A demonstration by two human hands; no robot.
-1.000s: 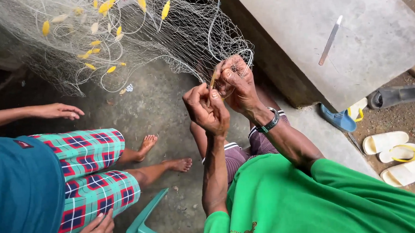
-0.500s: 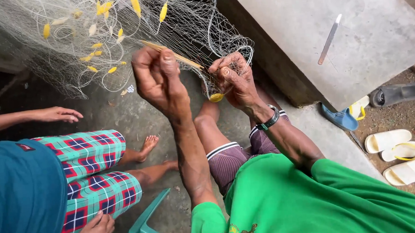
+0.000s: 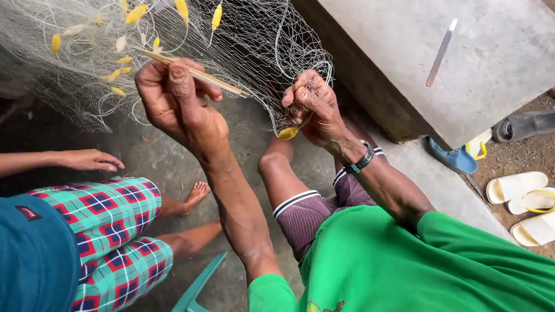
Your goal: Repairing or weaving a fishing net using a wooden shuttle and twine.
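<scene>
My left hand [image 3: 180, 104] grips wooden needle [image 3: 191, 71] — long axis pointing right twd right hand [image 3: 313, 108], pinching net [image 3: 249, 46].

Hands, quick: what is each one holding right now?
Left hand: closed on a thin wooden netting needle.
Right hand: closed, pinching the fishing net near a yellow float.

A second person in checked teal shorts [image 3: 117, 232] sits barefoot on the concrete floor [image 3: 161, 160] beside a teal plastic stool [image 3: 193, 300]. A slim metal blade [image 3: 440, 52] lies on a grey concrete slab [image 3: 501, 37], with white sandals [image 3: 527, 187] and a blue slipper [image 3: 453, 157] scattered just beside it.
</scene>
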